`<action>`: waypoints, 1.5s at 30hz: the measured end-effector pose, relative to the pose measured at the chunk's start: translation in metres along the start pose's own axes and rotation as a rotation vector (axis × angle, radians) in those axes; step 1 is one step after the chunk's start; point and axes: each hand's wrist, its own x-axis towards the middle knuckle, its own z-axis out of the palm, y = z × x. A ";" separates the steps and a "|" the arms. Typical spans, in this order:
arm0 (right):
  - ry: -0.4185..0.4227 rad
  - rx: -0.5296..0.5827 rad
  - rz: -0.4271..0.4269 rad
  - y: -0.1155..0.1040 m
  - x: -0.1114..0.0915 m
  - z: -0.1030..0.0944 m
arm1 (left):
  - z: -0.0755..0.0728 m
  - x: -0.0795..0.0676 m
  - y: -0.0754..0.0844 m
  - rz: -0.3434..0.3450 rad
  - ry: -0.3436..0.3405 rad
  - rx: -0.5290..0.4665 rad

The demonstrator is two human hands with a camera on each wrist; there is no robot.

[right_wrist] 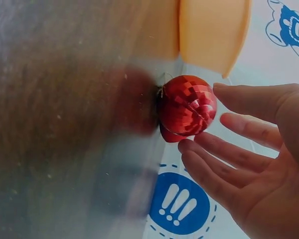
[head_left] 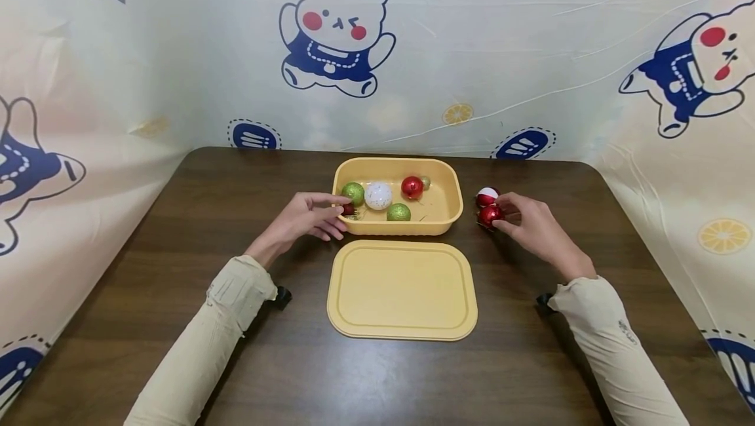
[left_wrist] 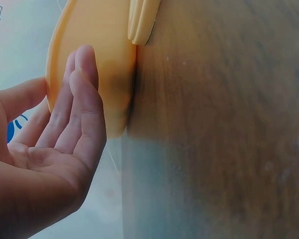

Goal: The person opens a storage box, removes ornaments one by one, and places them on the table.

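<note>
The red ball lies on the table at the spread fingers of the right hand, a red-and-white ball just beyond it. The left hand, fingers loosely bent, touches the left end of the box, where more balls sit; the lid lies nearer the person.

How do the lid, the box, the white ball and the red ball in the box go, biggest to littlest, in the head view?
1. Lid (lies nearer, which may help)
2. Box
3. White ball
4. Red ball in the box
</note>
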 end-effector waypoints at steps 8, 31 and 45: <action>-0.005 -0.026 0.003 -0.004 -0.001 -0.004 | -0.002 -0.001 0.000 -0.005 0.000 -0.001; 0.086 -0.050 -0.112 -0.047 0.019 -0.010 | -0.003 -0.003 -0.001 -0.023 0.010 -0.001; 0.065 -0.008 -0.153 -0.076 0.042 -0.001 | 0.000 -0.003 0.000 -0.004 -0.005 -0.015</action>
